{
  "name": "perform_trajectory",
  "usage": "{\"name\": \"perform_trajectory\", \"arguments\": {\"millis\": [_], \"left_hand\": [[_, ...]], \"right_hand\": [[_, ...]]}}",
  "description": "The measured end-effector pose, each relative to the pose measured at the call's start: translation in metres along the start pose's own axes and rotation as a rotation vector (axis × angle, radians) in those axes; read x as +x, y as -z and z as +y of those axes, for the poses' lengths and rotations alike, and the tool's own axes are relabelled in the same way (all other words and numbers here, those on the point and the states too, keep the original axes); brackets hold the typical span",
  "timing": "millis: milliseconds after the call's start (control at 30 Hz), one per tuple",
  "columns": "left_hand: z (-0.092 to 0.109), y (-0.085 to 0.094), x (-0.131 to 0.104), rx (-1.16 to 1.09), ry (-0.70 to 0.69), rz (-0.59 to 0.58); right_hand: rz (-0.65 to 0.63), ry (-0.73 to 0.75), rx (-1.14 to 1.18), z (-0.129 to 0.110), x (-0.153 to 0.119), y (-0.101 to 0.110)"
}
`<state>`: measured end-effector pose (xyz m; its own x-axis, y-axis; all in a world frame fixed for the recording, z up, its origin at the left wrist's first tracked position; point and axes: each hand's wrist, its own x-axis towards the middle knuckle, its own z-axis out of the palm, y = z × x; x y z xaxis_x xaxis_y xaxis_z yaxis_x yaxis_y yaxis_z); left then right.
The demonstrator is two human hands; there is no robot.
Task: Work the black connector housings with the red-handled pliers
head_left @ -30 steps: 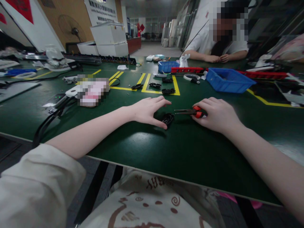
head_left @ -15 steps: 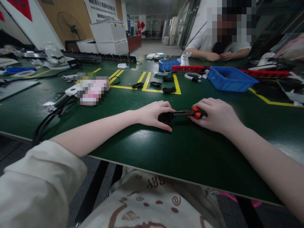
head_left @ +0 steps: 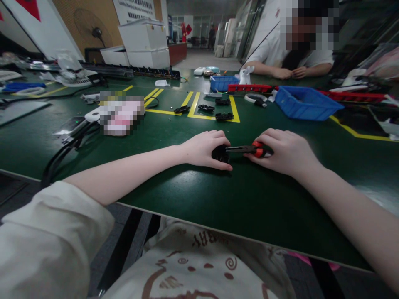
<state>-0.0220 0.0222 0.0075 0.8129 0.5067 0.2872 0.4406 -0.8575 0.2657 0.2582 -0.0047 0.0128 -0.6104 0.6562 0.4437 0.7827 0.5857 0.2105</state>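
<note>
Between the thumb and fingers of my left hand (head_left: pixel 207 150) is a small black plastic part (head_left: pixel 220 155), held just above or on the green table; its details are too dark to make out. My right hand (head_left: pixel 285 151) is closed around the red-and-black handles of long-nose pliers (head_left: pixel 246 149). The pliers point left, and their tips reach the black part near my left fingertips. Whether the jaws grip it is too small to tell. Beyond my hands, several similar black parts (head_left: pixel 224 116) lie in and beside a yellow-taped outline.
A large blue bin (head_left: pixel 307 106) stands at the right, a smaller blue bin (head_left: pixel 223 83) farther back, beside red strips (head_left: pixel 249 88). At left lie a pink phone-like item (head_left: pixel 123 118) and black cables (head_left: pixel 67 149). Across the table (head_left: pixel 193 191) sits a person with hands together (head_left: pixel 289 73).
My left hand and the black part have shifted slightly right, and the part looks turned a little. The pliers stay at it, with my right hand almost unmoved. The view has shifted slightly.
</note>
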Motion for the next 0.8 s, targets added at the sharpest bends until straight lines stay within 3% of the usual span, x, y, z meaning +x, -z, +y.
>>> {"name": "perform_trajectory", "arguments": {"millis": [533,800], "left_hand": [[0.0007,-0.0006,0.0006,-0.204,0.046,0.069],[0.0017,-0.0008,0.0009,-0.173,0.046,0.072]], "right_hand": [[-0.054,0.002,-0.059,-0.0042,0.0016,-0.0006],[-0.051,0.008,-0.065,-0.0034,0.0014,-0.0008]]}}
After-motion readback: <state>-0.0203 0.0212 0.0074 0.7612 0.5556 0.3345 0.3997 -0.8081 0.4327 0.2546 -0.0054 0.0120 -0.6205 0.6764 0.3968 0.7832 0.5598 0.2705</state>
